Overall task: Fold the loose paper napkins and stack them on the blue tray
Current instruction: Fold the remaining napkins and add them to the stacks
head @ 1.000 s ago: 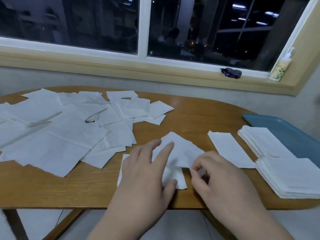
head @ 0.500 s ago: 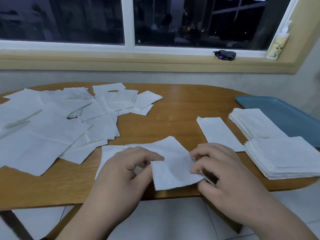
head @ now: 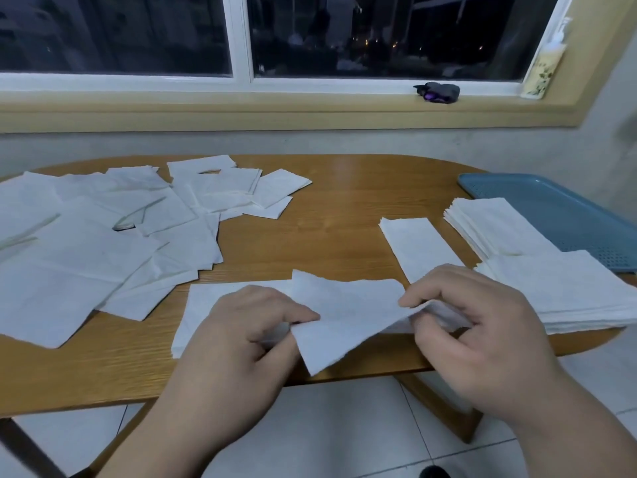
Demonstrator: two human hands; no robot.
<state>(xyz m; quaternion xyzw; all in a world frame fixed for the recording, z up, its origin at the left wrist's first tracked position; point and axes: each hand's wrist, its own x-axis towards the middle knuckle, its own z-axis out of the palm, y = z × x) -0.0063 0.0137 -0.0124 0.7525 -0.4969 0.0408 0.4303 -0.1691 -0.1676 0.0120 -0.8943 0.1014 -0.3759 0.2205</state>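
White loose napkins [head: 103, 243]: unfolded sheets overlapping in a messy pile on the left half of the wooden table [head: 344, 208].
flat napkin [head: 203, 305]: lies at the front edge just beside the pile, partly under my left hand.
left hand [head: 241, 332]: my thumb and forefinger pinch the left edge of the held napkin, other fingers curled.
held napkin [head: 344, 315]: stretched between both my hands, raised off the table, lowest corner hanging past the front edge.
right hand [head: 482, 332]: my thumb and forefinger pinch the napkin's right corner, fingers curled.
folded strip [head: 417, 246]: 1 narrow folded napkin, flat on the table behind my right hand, just left of the stacks.
far stack [head: 493, 229]: folded napkins, overlapping the tray's left rim.
near stack [head: 568, 288]: folded napkins, touching the far stack, covering the tray's near edge; can't tell how much sits on the tray.
blue tray [head: 558, 208]: right end of the table, far half bare.
sill: dark object [head: 439, 92], pump bottle [head: 543, 69] in the right corner.
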